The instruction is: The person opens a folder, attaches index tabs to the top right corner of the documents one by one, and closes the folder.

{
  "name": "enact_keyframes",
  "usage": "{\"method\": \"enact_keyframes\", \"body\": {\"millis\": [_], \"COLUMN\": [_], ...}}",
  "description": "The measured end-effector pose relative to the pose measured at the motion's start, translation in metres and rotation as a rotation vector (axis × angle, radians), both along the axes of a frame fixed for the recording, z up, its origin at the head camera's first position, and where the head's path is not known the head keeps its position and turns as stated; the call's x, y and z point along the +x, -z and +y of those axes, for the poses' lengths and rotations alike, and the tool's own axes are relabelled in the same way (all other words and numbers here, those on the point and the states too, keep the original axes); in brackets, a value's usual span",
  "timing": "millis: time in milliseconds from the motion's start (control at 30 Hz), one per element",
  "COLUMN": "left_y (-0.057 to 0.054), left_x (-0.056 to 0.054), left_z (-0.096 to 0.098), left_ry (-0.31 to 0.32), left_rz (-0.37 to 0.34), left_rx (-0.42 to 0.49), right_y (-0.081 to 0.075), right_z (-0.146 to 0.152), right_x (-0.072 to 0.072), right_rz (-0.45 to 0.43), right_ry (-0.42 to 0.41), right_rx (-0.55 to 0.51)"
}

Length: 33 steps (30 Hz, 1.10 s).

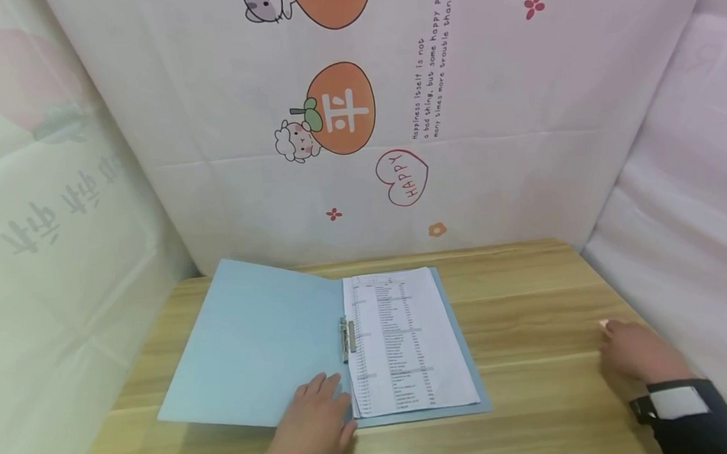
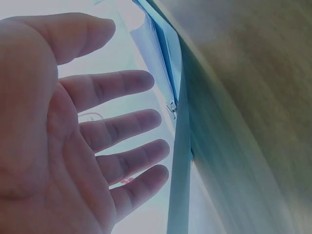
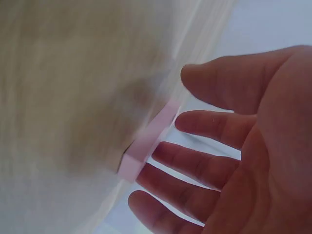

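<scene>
A light blue folder [image 1: 252,342] lies spread open on the table, its left cover raised a little at the lower edge. A metal clip [image 1: 348,337] at its spine holds a stack of printed sheets [image 1: 407,348]. My left hand [image 1: 317,421] hovers over the folder's lower edge near the spine, and its fingers [image 2: 122,129] are spread with nothing between them. Close to the table's right edge, my right hand [image 1: 638,350] is at a small pink block [image 3: 146,144]. Its fingertips are right at the block's side, the thumb apart from it. In the head view, the hand mostly hides the block.
The wooden table [image 1: 530,355] reaches back to a printed white cloth [image 1: 490,179]. More white cloth hangs along the left and right sides. A dark band with a white patch [image 1: 678,401] sits at the right wrist.
</scene>
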<state>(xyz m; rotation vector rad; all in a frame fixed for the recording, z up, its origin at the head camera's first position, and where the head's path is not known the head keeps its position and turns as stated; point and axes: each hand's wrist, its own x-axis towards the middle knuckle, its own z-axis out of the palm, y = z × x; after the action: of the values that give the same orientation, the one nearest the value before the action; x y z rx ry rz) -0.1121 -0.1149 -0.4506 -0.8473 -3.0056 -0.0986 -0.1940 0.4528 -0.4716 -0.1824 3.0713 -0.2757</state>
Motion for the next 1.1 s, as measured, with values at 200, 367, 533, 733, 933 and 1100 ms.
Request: {"method": "enact_keyframes", "body": {"millis": [200, 367, 533, 733, 933, 1100], "left_y": [-0.001, -0.002, -0.003, -0.002, -0.002, -0.003], "left_x": [-0.001, -0.001, 0.000, 0.000, 0.000, 0.001], "left_z": [-0.002, -0.003, -0.004, -0.003, -0.003, -0.004], "left_ry": [-0.014, -0.024, -0.035, -0.045, -0.042, -0.039], "left_rz": [-0.026, -0.059, -0.075, -0.085, -0.086, -0.083], "left_rx": [-0.003, -0.004, -0.004, -0.009, -0.013, -0.012], "right_y": [-0.005, -0.011, -0.013, -0.014, -0.015, -0.010], "right_z": [0.003, 0.000, -0.001, -0.003, -0.010, -0.013], "right_x": [0.002, 0.004, 0.006, 0.004, 0.001, 0.002], "right_rz": [-0.035, -0.040, -0.005, -0.009, 0.015, -0.017], "right_ry": [0.057, 0.137, 0.160, 0.172, 0.186, 0.184], "right_rx": [-0.033, -0.022, -0.024, -0.037, -0.044, -0.036]}}
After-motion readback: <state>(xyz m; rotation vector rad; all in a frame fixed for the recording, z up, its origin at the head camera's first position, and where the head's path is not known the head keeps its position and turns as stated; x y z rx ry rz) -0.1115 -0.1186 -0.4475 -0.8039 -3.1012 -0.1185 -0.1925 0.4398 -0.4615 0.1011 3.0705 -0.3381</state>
